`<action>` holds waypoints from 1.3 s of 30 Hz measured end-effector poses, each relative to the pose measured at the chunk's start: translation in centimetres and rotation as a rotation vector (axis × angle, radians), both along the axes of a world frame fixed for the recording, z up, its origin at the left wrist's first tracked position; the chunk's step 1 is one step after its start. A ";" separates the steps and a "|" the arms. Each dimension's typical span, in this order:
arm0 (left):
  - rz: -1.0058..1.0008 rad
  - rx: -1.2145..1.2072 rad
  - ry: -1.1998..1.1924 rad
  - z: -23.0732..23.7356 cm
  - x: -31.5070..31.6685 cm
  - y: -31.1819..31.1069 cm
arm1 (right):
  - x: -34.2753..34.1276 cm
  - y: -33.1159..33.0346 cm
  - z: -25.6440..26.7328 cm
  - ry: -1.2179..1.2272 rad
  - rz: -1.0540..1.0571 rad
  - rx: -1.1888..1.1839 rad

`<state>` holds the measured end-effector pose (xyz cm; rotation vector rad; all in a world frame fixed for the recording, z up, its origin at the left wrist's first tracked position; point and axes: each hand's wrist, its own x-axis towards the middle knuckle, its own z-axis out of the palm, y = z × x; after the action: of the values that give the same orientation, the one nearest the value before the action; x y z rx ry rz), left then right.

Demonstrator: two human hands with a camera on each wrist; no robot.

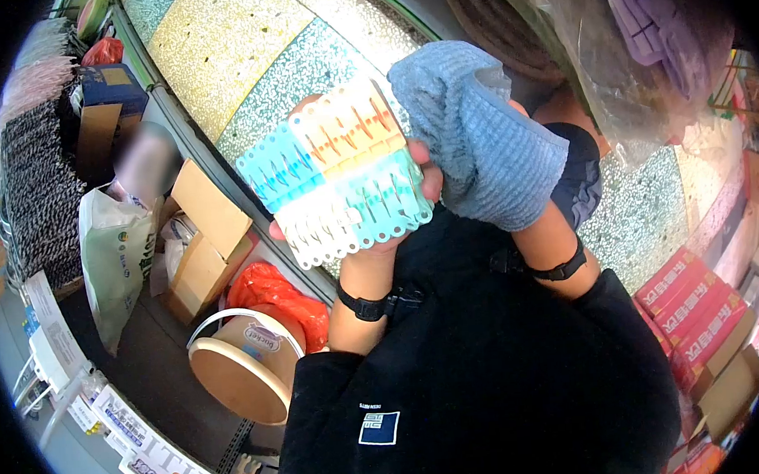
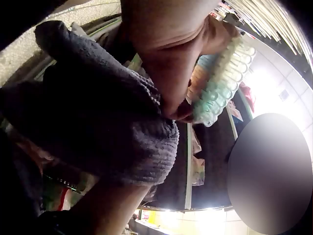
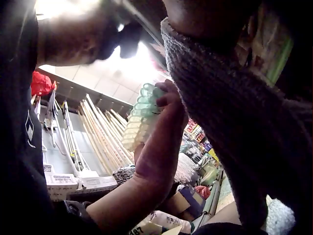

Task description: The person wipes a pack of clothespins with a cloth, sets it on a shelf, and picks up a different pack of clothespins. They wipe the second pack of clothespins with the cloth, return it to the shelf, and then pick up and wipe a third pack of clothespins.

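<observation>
My left hand (image 1: pixel 428 171) grips a block of plastic clothespins (image 1: pixel 338 172) from underneath, its fingers round the right edge. The pins lie in blue, orange, white and green groups, with scalloped ends and metal springs showing. In the left wrist view the hand (image 2: pixel 171 73) curls round the clothespins (image 2: pixel 225 81). A ribbed grey-blue cloth (image 1: pixel 482 144) covers most of my right hand (image 1: pixel 518 108), close beside the pins; only a bit of skin shows at the cloth's upper edge. How the right fingers lie beneath it is hidden.
At the left stand a handled bucket (image 1: pixel 250 366), a red plastic bag (image 1: pixel 283 297), an open cardboard box (image 1: pixel 203 269) and a white-green bag (image 1: pixel 113 262). Plastic-wrapped goods (image 1: pixel 637 47) hang at the upper right. Red boxes (image 1: pixel 693 313) are stacked at the right.
</observation>
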<state>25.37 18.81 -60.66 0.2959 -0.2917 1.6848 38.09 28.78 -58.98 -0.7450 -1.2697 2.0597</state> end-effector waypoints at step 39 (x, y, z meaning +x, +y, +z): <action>0.127 -0.364 -0.041 1.3 -0.5 1.1 | -0.8 1.6 -1.6 1.157 0.205 -1.432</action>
<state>24.87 19.95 -59.34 0.0092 0.0074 1.8330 37.26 30.40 -60.57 0.2138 0.8974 2.6286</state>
